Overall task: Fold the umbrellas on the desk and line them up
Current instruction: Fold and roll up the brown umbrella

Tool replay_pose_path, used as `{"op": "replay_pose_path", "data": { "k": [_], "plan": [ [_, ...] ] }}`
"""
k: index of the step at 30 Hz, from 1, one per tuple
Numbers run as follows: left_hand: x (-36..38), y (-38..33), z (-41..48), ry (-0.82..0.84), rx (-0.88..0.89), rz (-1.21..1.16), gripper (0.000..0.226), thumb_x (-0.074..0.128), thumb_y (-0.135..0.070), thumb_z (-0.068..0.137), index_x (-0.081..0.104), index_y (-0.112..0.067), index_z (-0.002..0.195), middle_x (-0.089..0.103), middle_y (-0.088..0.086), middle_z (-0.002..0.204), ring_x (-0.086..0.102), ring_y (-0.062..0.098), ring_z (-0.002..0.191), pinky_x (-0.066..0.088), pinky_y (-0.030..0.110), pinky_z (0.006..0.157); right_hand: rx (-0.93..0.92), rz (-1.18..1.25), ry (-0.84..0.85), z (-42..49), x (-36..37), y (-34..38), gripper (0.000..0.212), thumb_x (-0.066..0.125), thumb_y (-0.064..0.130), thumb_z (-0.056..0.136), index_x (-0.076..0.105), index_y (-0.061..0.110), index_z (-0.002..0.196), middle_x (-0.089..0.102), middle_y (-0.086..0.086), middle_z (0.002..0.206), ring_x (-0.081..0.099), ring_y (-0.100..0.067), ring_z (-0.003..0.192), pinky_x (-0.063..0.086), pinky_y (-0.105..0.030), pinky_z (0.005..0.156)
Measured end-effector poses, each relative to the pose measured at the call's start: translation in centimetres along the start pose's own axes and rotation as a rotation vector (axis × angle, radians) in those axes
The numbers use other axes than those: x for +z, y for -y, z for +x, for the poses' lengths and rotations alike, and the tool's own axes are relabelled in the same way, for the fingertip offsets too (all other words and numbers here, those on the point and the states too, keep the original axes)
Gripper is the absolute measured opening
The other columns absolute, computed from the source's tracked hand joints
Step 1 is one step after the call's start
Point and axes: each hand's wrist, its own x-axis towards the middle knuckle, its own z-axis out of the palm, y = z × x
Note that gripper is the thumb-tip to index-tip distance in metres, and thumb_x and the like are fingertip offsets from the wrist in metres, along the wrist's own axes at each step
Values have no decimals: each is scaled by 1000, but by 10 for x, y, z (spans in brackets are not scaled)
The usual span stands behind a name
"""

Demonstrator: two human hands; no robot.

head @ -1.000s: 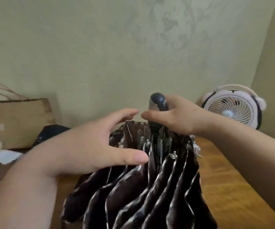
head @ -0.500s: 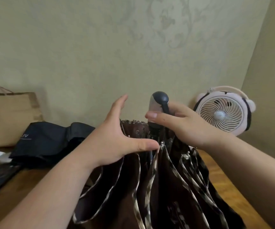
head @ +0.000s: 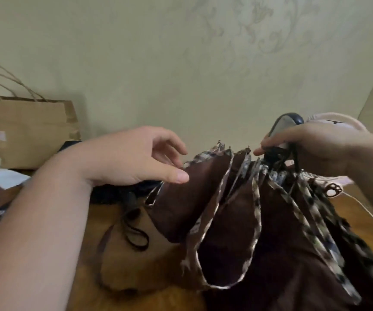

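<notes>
A brown umbrella (head: 237,221) with patterned trim is collapsed, its folds hanging loose over the wooden desk (head: 140,281). My right hand (head: 315,149) grips its dark handle (head: 286,124) at the upper right. My left hand (head: 131,158) hovers at the left edge of the canopy, fingers relaxed, thumb tip close to a fold; I cannot tell whether it touches. A second, black umbrella (head: 118,191) lies on the desk behind my left hand, mostly hidden, its black wrist strap (head: 136,234) looped on the wood.
A brown paper bag (head: 28,131) stands at the back left against the wall. White papers (head: 4,178) lie in front of it. A pink desk fan (head: 335,122) sits behind my right hand, largely hidden, with a thin cable (head: 369,212) running along the right.
The view swung left, so the umbrella and my right hand now sit further right. My left hand came off the canopy top and moved left, its fingers now loosely curled.
</notes>
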Motion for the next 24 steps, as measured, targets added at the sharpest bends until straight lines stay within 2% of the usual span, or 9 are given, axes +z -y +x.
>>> {"op": "replay_pose_path", "data": {
  "k": [3, 6, 7, 10, 13, 16, 18, 20, 24],
  "plan": [
    [3, -8, -3, 106, -63, 253, 34, 89, -50, 72, 70, -36, 98, 74, -20, 94, 71, 0, 86, 57, 34, 90, 98, -26, -24, 3, 1, 2, 30, 71, 21, 75, 66, 2, 98, 70, -15, 90, 69, -23, 73, 60, -27, 58],
    [7, -11, 0, 74, -121, 416, 32, 86, -51, 74, 66, -34, 92, 71, -16, 87, 67, 3, 78, 55, 31, 76, 80, 31, -79, 9, 4, 0, 6, 58, 8, 91, 61, 3, 89, 70, -16, 92, 68, -18, 61, 57, -23, 51],
    [8, -10, 2, 45, -142, 470, 32, 85, -50, 75, 65, -32, 91, 69, -13, 86, 65, 6, 77, 52, 31, 71, 57, 26, -94, 10, 4, -2, 9, 55, 5, 93, 59, 4, 85, 71, -18, 98, 66, -19, 62, 56, -23, 51],
    [5, -1, 7, 7, -206, 554, 33, 85, -49, 76, 63, -28, 88, 65, -10, 83, 59, 10, 73, 41, 29, 61, -2, 38, -48, 12, 4, -4, 10, 53, 1, 87, 55, 8, 80, 72, -16, 121, 60, -30, 93, 51, -32, 71],
    [-2, 11, 7, -24, -253, 495, 37, 87, -50, 74, 63, -27, 89, 69, -7, 87, 63, 12, 79, 48, 31, 67, -29, 101, 80, 10, 3, -6, 15, 62, 2, 66, 56, 8, 78, 67, -22, 130, 60, -40, 113, 48, -46, 91],
    [-8, 15, 4, -42, -271, 492, 40, 86, -54, 73, 64, -24, 87, 68, -7, 85, 61, 11, 76, 50, 31, 67, -43, 145, 134, 11, 2, -11, 15, 60, 0, 57, 62, 6, 71, 65, -28, 129, 68, -41, 107, 61, -48, 82],
    [-10, 9, 1, -37, -222, 481, 43, 85, -56, 72, 62, -19, 76, 63, -8, 65, 53, 9, 57, 41, 27, 55, -57, 160, 164, 12, 1, -12, 17, 61, 1, 53, 62, 4, 70, 64, -31, 128, 70, -39, 102, 63, -43, 75],
    [-9, -8, -8, 28, -185, 400, 49, 85, -55, 73, 57, -15, 64, 57, -5, 51, 49, 11, 45, 38, 23, 49, -64, 148, 197, 13, 2, -13, 20, 65, 7, 51, 63, 4, 70, 64, -31, 129, 68, -41, 107, 63, -46, 82],
    [3, -50, -34, 324, -195, 206, 39, 83, -46, 78, 69, -11, 72, 75, 1, 66, 74, 18, 58, 57, 26, 55, -59, 156, 200, 15, 3, -13, 20, 66, 10, 53, 63, 6, 72, 65, -29, 129, 67, -39, 111, 62, -43, 84]
  ]
}}
